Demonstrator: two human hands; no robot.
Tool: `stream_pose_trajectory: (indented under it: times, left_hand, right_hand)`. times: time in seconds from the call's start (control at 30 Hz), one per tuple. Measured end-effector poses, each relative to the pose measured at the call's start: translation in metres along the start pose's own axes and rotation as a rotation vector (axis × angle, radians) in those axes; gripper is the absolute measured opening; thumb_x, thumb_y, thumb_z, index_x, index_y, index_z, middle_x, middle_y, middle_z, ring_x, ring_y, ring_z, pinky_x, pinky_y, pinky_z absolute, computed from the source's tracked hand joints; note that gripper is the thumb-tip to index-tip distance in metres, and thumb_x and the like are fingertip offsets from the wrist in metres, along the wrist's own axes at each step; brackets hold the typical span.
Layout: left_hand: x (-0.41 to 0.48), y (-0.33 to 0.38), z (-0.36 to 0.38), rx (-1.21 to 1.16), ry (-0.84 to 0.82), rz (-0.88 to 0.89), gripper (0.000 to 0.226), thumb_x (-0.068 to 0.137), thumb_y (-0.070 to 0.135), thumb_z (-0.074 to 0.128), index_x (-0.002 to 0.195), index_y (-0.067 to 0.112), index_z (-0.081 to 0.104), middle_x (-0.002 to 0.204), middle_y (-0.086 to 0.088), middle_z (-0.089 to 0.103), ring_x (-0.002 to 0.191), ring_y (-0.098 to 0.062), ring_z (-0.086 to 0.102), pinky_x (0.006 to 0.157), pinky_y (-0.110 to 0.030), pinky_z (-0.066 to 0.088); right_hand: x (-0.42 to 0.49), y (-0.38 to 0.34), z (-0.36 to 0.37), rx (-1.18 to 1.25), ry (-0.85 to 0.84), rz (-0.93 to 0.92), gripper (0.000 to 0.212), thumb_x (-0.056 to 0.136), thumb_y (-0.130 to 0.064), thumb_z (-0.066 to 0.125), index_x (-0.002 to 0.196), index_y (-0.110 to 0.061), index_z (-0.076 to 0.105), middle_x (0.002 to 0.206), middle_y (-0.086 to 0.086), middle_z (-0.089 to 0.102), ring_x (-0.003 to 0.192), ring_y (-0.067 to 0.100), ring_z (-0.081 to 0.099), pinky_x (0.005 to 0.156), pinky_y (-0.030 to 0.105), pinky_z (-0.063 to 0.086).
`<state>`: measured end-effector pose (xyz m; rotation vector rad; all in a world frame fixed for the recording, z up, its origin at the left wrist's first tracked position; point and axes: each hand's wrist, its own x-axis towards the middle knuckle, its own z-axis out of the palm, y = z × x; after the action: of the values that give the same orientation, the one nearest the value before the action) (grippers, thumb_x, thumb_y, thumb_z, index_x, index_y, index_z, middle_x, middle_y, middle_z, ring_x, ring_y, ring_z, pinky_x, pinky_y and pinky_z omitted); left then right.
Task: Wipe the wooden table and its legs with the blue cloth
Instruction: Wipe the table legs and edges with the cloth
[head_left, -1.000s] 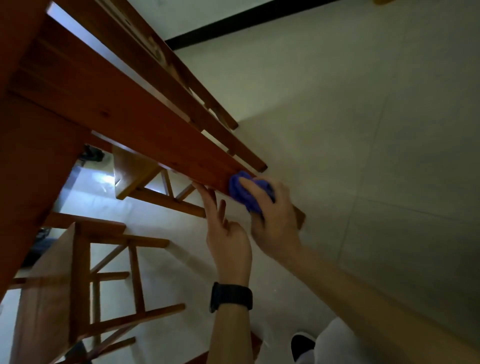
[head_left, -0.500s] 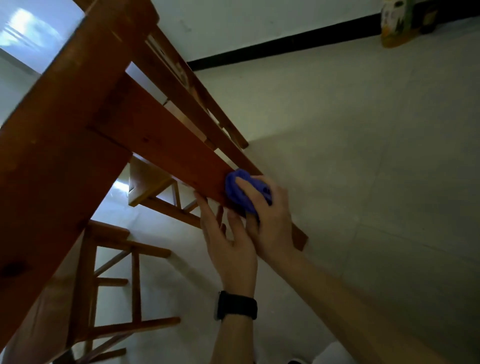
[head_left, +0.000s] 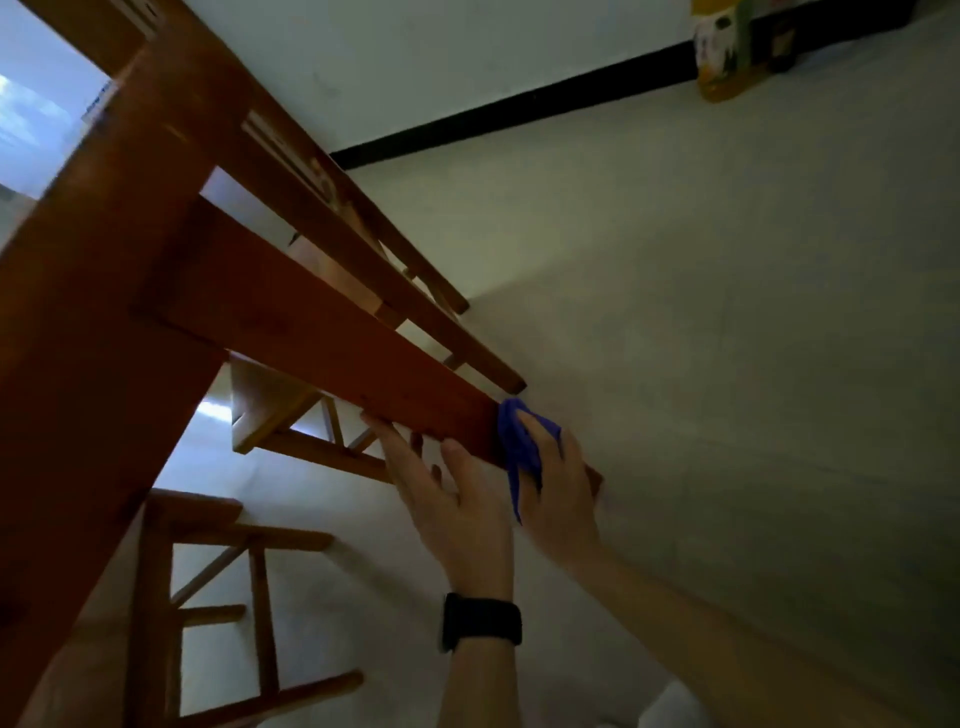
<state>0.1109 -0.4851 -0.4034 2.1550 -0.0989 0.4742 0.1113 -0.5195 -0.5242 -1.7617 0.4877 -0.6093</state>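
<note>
A pale floor (head_left: 727, 364) is stretching away to a white wall (head_left: 441, 62) with a black baseboard (head_left: 519, 117), a yellow bag (head_left: 719, 57) is standing against it, a wooden stool (head_left: 260, 587) is standing lower left, and a bright patch of light (head_left: 214, 410) is glinting beyond.

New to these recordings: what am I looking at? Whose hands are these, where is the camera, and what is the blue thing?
No machine here: a person works with bare hands, filmed by a wide-angle camera worn on their head. The right hand holds a blue cloth against a wooden rail, near its end; the rail joins the thick table leg. The left hand, a black watch on its wrist, rests straight fingers on the rail's lower edge. Wooden stools stand on the pale floor behind.
</note>
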Motion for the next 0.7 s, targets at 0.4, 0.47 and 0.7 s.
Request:
stream_pose_trajectory:
  times: [0.4, 0.47, 0.7]
  left_hand:
    - [0.012, -0.055, 0.040, 0.045, 0.096, 0.118, 0.082, 0.100, 0.046, 0.047, 0.158, 0.014, -0.001, 0.144, 0.005, 0.032, 0.122, -0.004, 0.046, 0.091, -0.006, 0.034]
    - [0.014, -0.060, 0.040, 0.053, 0.094, 0.135, 0.084, 0.099, 0.045, 0.050, 0.158, 0.009, 0.002, 0.138, 0.012, 0.029, 0.114, 0.017, 0.039, 0.086, 0.003, 0.031]
    - [0.025, -0.070, 0.043, -0.010, 0.024, 0.189, 0.087, 0.098, 0.049, 0.049, 0.157, 0.006, 0.003, 0.136, 0.015, 0.025, 0.112, 0.011, 0.042, 0.088, -0.013, 0.042]
  right_hand:
    - [-0.043, 0.131, 0.002, 0.087, -0.025, 0.745, 0.039, 0.099, -0.017, 0.051, 0.137, -0.019, 0.043, 0.128, 0.003, 0.054, 0.097, 0.013, 0.056, 0.076, 0.022, 0.044]
    - [-0.035, 0.101, 0.020, 0.246, 0.046, 0.494, 0.051, 0.099, -0.017, 0.052, 0.146, -0.027, 0.034, 0.138, -0.006, 0.046, 0.115, 0.008, 0.050, 0.095, 0.022, 0.042]
    - [-0.045, 0.159, 0.055, -0.188, -0.346, 0.779, 0.065, 0.103, -0.016, 0.038, 0.157, -0.022, 0.004, 0.162, 0.013, 0.009, 0.139, 0.029, 0.033, 0.102, 0.033, 0.041]
